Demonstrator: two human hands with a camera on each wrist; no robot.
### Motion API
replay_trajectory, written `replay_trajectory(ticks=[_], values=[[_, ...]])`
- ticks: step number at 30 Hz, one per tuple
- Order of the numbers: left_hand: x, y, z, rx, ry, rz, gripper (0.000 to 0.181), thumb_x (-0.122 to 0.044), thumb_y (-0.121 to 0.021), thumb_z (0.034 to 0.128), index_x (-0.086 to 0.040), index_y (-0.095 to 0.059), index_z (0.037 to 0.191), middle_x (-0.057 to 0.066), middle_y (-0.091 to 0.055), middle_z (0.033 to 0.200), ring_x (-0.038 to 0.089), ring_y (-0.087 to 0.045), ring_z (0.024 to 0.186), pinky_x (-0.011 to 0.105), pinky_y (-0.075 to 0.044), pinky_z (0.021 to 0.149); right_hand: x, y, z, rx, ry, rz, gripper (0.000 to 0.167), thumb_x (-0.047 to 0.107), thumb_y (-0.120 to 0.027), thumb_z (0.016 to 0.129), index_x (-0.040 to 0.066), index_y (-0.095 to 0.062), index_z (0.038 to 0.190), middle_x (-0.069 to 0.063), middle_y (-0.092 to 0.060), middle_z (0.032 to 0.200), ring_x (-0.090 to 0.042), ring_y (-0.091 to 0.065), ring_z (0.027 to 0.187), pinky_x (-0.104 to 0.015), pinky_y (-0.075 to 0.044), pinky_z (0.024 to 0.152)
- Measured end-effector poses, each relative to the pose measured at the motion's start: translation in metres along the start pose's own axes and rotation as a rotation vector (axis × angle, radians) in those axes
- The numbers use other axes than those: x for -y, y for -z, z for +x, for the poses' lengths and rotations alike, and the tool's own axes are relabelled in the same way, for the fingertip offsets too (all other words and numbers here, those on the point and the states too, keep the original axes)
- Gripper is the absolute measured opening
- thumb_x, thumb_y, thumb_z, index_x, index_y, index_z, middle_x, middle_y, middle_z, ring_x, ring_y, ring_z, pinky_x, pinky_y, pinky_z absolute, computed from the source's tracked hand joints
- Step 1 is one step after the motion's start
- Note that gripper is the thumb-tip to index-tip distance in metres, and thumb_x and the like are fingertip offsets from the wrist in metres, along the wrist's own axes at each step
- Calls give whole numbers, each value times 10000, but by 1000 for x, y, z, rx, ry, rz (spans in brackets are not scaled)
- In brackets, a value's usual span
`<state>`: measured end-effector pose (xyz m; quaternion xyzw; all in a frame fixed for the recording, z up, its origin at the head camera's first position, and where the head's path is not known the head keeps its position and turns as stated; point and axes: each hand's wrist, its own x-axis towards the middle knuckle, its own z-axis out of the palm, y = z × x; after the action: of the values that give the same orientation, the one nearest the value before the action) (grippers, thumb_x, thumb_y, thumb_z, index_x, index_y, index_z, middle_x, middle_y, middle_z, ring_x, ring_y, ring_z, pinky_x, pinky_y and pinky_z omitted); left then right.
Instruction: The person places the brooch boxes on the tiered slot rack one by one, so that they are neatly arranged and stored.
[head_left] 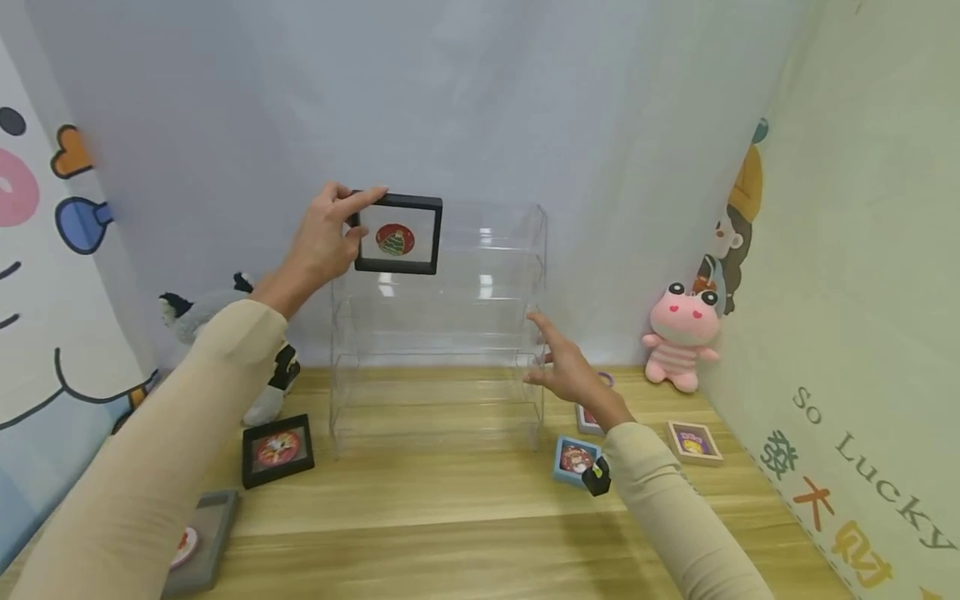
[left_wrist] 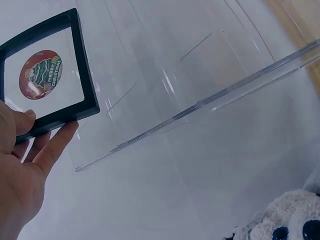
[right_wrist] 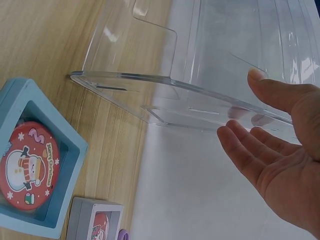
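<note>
My left hand (head_left: 321,237) pinches the left side of a black display frame (head_left: 398,272) that shows a round red badge (head_left: 395,240) with a Christmas tree. In the left wrist view the thumb lies on the front of the frame (left_wrist: 90,97) and the fingers reach behind it. The frame is up at the top left of a clear acrylic tiered stand (head_left: 438,354). At the stand's right side, my right hand (head_left: 570,371) has thumb and fingers spread around the side panel (right_wrist: 170,82); whether they touch it I cannot tell.
A black frame (head_left: 277,451) and a grey frame (head_left: 217,542) lie left on the wooden table (head_left: 420,517). On the right are a blue frame (head_left: 576,460), a beige frame (head_left: 694,442) and a grey frame (right_wrist: 82,220). Plush toys, including a pink one (head_left: 682,337), flank the stand.
</note>
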<state>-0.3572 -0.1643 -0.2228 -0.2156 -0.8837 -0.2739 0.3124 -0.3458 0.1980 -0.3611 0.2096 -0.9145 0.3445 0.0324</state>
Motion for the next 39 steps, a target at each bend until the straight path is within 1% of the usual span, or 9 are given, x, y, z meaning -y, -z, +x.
replay_trajectory(ticks=[3,9,12,14,19,23,27,32,39], values=[[4,-3,1,-20,-15,13,553,81,-560,960,-154,-535,1460,261,-459,1171,383,-529,932,450,-395,701,0,-1,0,4,-2,2,984,21,-780,844,215,-175,1596,-322,-442,1464,-483,-622,1154,-527,-581,879],[11,-9,4,-83,-52,16,554,105,-561,948,-132,-547,1448,284,-464,1186,393,-548,933,471,-430,708,1,1,-1,0,-1,-14,990,27,-784,842,220,-173,1597,-324,-452,1459,-488,-623,1150,-535,-576,887],[12,-11,5,-101,-56,23,554,107,-560,948,-131,-547,1448,287,-467,1188,401,-549,929,472,-423,697,1,2,-2,5,7,-21,987,28,-781,845,216,-168,1596,-329,-453,1453,-497,-621,1148,-533,-577,883],[13,-12,7,-102,-54,28,550,101,-560,950,-137,-550,1446,287,-466,1190,405,-549,917,465,-414,687,2,2,-2,9,0,-23,990,32,-782,847,228,-165,1597,-322,-452,1459,-495,-619,1154,-534,-577,885],[14,-15,12,-75,-46,44,547,85,-564,955,-158,-555,1445,282,-459,1196,394,-537,864,453,-414,681,1,1,-1,8,-9,-27,990,42,-782,850,234,-163,1597,-311,-450,1465,-491,-619,1158,-542,-573,891],[15,-19,13,-62,-40,48,543,91,-574,947,-148,-565,1434,276,-451,1173,380,-516,833,449,-408,672,-1,-1,0,-9,15,-36,984,28,-784,842,210,-172,1590,-313,-471,1441,-489,-634,1128,-530,-582,870],[19,-21,11,-51,-28,51,536,95,-570,948,-134,-565,1432,271,-444,1158,372,-504,828,446,-404,667,1,-1,0,-10,24,-39,978,34,-786,842,203,-180,1590,-311,-485,1429,-482,-642,1118,-521,-585,867],[23,-20,8,-26,-13,65,528,92,-561,953,-127,-560,1434,279,-448,1173,372,-505,822,439,-397,653,6,1,0,-3,15,-43,975,48,-790,844,206,-184,1592,-311,-487,1428,-484,-640,1123,-536,-576,883],[25,-18,3,35,25,104,547,79,-555,959,-131,-528,1463,293,-458,1194,397,-531,849,440,-399,644,7,2,1,-3,21,-40,973,48,-790,845,209,-186,1591,-321,-483,1423,-490,-642,1111,-531,-579,878]])
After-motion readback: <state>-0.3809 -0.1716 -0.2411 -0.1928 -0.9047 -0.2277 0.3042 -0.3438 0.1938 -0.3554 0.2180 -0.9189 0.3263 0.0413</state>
